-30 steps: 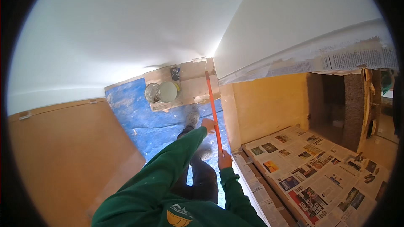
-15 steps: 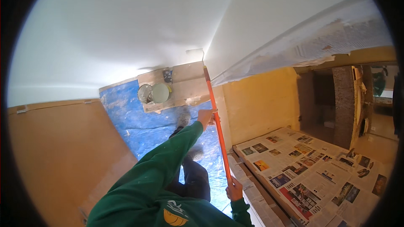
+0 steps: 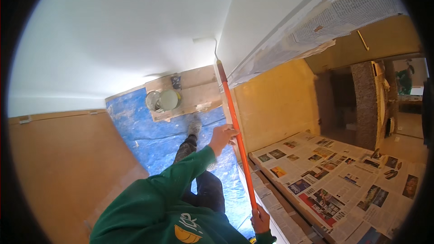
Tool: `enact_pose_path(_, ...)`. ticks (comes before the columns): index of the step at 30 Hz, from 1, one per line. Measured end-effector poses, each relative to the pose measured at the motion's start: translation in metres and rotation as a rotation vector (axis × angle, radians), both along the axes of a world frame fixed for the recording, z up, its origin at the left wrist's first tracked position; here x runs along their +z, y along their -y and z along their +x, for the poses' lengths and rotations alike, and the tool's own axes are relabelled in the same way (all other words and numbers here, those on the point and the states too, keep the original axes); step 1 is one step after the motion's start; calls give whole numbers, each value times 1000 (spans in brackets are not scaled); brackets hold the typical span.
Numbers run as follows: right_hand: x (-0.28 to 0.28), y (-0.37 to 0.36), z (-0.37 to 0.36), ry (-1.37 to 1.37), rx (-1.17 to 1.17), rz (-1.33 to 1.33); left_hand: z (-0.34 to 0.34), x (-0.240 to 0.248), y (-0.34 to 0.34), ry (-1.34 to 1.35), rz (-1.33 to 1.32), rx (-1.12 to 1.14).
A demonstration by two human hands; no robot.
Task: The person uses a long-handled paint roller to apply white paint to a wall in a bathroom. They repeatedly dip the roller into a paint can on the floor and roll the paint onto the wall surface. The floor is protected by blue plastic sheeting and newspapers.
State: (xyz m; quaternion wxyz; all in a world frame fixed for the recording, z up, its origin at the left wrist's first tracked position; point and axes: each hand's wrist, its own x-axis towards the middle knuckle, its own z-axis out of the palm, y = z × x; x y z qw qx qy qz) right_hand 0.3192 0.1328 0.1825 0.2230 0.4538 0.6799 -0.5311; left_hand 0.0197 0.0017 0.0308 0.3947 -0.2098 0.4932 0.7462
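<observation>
A long orange-red pole (image 3: 239,140) runs upward in front of me, slightly tilted to the left. Fingers of my left hand (image 3: 221,138) close around its middle, and lower down my right hand (image 3: 260,220) grips it near the bottom edge of the view. From the pole's dark upper grip a bent wire frame (image 3: 216,49) leads to a pale paint roller (image 3: 203,40). That roller lies against the white wall (image 3: 135,27), close to the corner; its white sleeve barely stands out, so contact is hard to judge.
On a cardboard sheet (image 3: 199,91) by the wall stand an open tin (image 3: 153,101) and a round pale lid or tin top (image 3: 169,100). Blue plastic sheeting (image 3: 131,117) covers the floor under my feet. Newspapers (image 3: 325,176) cover a surface at right; a brown panel (image 3: 68,158) is at left.
The roller has moved up in the picture along the wall, near the corner. Both hands, still on the pole, appear lower in the view. The view itself has shifted slightly.
</observation>
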Motion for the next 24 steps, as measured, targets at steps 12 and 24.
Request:
enact_pose_path(12,-220,36,-93,-137,171,148,14,-151,49,250,27,-204)
enact_pose_path(24,-307,49,-163,-146,339,355,86,-147,317,277,-616,-55)
